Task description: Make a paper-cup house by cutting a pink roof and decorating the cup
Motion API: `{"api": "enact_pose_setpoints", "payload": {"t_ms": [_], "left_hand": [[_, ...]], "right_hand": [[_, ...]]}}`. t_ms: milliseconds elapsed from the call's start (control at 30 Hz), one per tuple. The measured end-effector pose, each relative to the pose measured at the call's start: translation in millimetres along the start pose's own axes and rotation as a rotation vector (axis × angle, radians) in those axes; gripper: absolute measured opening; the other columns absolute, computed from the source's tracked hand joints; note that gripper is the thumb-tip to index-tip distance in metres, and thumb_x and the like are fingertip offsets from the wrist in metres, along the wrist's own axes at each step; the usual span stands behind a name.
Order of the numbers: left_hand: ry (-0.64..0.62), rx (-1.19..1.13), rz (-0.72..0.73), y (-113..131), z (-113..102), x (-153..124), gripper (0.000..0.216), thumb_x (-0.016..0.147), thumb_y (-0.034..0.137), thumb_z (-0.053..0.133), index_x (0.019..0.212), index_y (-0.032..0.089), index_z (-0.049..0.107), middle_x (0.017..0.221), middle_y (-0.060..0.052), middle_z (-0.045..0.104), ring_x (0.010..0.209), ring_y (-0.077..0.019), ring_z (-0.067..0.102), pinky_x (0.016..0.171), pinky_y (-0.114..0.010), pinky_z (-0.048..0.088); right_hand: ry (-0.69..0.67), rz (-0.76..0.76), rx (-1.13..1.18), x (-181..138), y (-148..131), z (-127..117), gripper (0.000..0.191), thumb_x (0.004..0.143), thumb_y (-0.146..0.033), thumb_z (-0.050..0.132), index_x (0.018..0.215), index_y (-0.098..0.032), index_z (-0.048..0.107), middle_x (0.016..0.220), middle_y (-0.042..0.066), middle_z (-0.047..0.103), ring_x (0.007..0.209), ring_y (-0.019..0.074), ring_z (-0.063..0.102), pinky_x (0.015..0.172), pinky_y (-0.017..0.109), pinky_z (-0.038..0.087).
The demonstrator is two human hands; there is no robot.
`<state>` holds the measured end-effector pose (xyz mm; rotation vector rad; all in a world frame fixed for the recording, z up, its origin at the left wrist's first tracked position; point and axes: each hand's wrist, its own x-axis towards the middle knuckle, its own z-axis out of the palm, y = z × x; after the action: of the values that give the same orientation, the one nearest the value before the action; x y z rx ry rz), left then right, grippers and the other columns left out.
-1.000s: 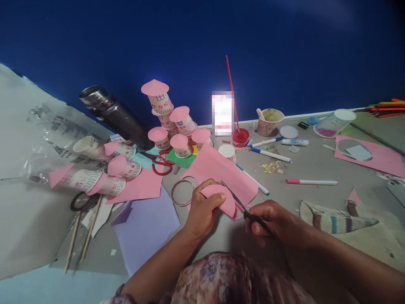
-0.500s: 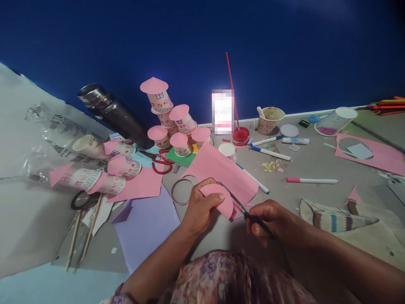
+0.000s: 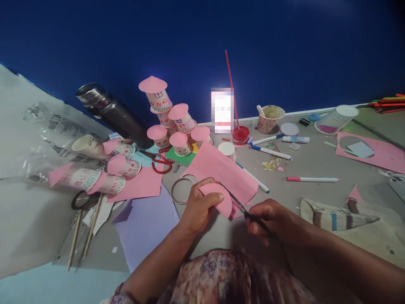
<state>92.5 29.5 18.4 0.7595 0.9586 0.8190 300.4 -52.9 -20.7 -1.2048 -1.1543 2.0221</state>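
Note:
My left hand (image 3: 202, 207) pinches a rounded piece of pink paper (image 3: 219, 202) between thumb and fingers. In my right hand (image 3: 268, 217) is a pair of dark-handled scissors (image 3: 236, 199), its blades lying along the upper right edge of that paper. Part of the handles is hidden by my fingers. Behind both hands lies a larger pink paper sheet (image 3: 221, 169). A roll of tape (image 3: 182, 189) rests just left of my left hand. Further back, decorated paper cups (image 3: 157, 101) with pink cone roofs stand stacked.
A black flask (image 3: 114, 116) leans at the back left, near red-handled scissors (image 3: 161, 162). Purple paper (image 3: 148, 228) lies left of my forearm. Beyond my hands are a red paint pot (image 3: 241, 136), a patterned cup (image 3: 268, 120) and a pink marker (image 3: 311, 180). Cloth (image 3: 341, 219) lies right.
Almost nothing differs. The paper and scissors keep nearly the same place, and the whole view has shifted very slightly.

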Motion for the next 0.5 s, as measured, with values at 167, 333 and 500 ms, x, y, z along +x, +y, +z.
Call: {"api": "enact_pose_setpoints", "payload": {"t_ms": [167,333,500], "left_hand": [[0.075,-0.123,-0.086,1,4,0,0.053,0.055,0.025,0.097,0.089,0.019,0.058,0.063,0.005,0.064,0.052,-0.0096,0.055,0.05,-0.021,0.043],[0.055,-0.194,-0.106,0,6,1,0.063,0.056,0.029,0.102,0.092,0.022,0.05,0.057,0.01,0.06,0.042,-0.0069,0.049,0.043,-0.018,0.036],[0.014,-0.178,-0.083,-5,12,-1,0.056,0.059,0.033,0.1,0.086,0.02,0.053,0.054,0.01,0.06,0.041,-0.0065,0.049,0.04,-0.017,0.036]], "right_hand": [[0.037,-0.11,-0.062,1,-6,-3,0.06,0.083,-0.076,0.071,0.07,-0.017,0.067,0.056,0.002,0.065,0.055,0.0119,0.048,0.056,0.026,0.035],[0.095,-0.148,-0.045,1,-8,-5,0.068,0.079,-0.084,0.069,0.082,-0.016,0.07,0.063,0.004,0.068,0.061,0.014,0.05,0.058,0.026,0.036],[0.319,-0.171,0.059,3,-14,4,0.068,0.058,-0.071,0.091,0.095,-0.017,0.07,0.077,0.004,0.07,0.059,0.012,0.05,0.055,0.025,0.039]]}}
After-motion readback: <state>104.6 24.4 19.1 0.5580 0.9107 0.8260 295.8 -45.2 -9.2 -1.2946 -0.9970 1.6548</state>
